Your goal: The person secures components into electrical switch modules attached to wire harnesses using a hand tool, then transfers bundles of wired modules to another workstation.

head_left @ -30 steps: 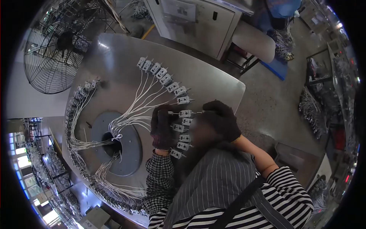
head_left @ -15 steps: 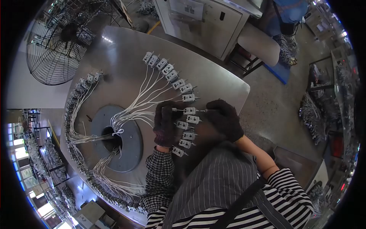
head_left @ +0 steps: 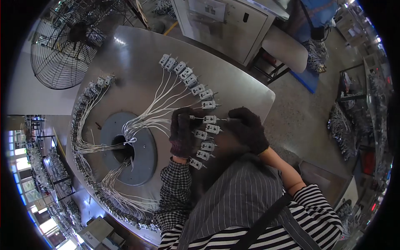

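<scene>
My left hand (head_left: pixel 181 132), in a dark knit glove, is closed around a thin white wire (head_left: pixel 198 118) that leads to a small grey boxy unit (head_left: pixel 209 119) with a thin shaft, like a small motor. On the other side, my right hand (head_left: pixel 249 130), also gloved, has its fingers closed at the end of that shaft; what they pinch is mostly hidden. Several similar units (head_left: pixel 207 145) lie just below, between my hands. Others (head_left: pixel 185 73) form a curved row above, each on a white wire running back to a bundle (head_left: pixel 130 135) tied near the table's centre.
The metal table (head_left: pixel 137 46) has a grey ring (head_left: pixel 148 160) around a central hole with wires through it. More units line its left edge (head_left: pixel 76 121). A black fan (head_left: pixel 62 58) stands at upper left; a stool (head_left: pixel 285 48), a cabinet (head_left: pixel 221 29) and a seated person (head_left: pixel 323 12) are beyond.
The whole view has shifted slightly. Both hands keep the same places around the same unit, with no clear change in grip.
</scene>
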A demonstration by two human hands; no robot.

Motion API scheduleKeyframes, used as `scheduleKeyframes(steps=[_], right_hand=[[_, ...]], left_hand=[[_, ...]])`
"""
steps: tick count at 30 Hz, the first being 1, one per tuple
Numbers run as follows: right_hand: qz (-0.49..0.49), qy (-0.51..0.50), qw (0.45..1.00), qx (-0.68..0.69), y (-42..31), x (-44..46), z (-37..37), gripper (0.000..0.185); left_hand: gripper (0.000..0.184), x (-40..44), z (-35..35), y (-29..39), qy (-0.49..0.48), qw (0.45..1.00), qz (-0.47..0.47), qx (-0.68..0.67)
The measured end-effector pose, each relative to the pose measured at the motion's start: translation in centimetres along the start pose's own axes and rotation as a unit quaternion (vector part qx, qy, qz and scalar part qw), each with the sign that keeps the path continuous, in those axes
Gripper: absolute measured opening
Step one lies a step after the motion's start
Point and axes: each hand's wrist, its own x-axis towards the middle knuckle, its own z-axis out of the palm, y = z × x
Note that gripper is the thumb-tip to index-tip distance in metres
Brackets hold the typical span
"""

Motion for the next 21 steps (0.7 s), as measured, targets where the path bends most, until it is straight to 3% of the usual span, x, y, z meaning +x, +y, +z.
scheduleKeyframes(steps=[6, 7, 8, 9, 13, 15, 16, 18, 21], right_hand=[[0.081, -0.014, 0.996, 0.046, 0.1, 0.0, -0.2, 0.026], [0.01, 0.012, 1.0, 0.016, 0.6, 0.0, 0.0, 0.026], [-0.061, 0.038, 0.997, -0.014, 1.0, 0.1, 0.2, 0.025], [-0.061, 0.038, 0.997, -0.013, 1.3, 0.1, 0.3, 0.025], [-0.095, 0.011, 0.995, -0.043, 1.9, -0.3, -0.5, 0.023], [-0.123, -0.011, 0.991, -0.059, 1.8, -0.4, -0.5, 0.022], [-0.124, -0.008, 0.991, -0.058, 1.8, -0.4, -0.5, 0.021], [-0.127, -0.004, 0.99, -0.057, 1.6, -0.3, -0.5, 0.021], [-0.078, -0.028, 0.995, -0.063, 0.6, -0.3, -0.6, 0.02]], left_hand=[[0.033, -0.6, 1.3, 1.6, -0.014, 1.0, 0.017, 0.001], [0.033, -0.6, 1.1, 1.1, -0.013, 1.0, 0.016, 0.002], [0.032, -0.5, 0.8, 0.2, -0.021, 0.992, 0.09, 0.091], [0.031, -0.3, 0.4, -0.8, -0.03, 0.97, 0.162, 0.178], [0.027, 0.1, 0.1, -1.5, -0.044, 0.988, 0.112, 0.095], [0.032, -0.4, 0.8, 0.0, -0.031, 0.999, 0.001, -0.026], [0.032, -0.3, 0.5, -0.5, -0.031, 0.999, 0.003, -0.026], [0.034, 0.0, 0.1, -1.5, -0.01, 0.958, 0.167, 0.233], [0.037, 0.0, 0.2, -1.0, -0.031, 0.975, 0.155, 0.154]])
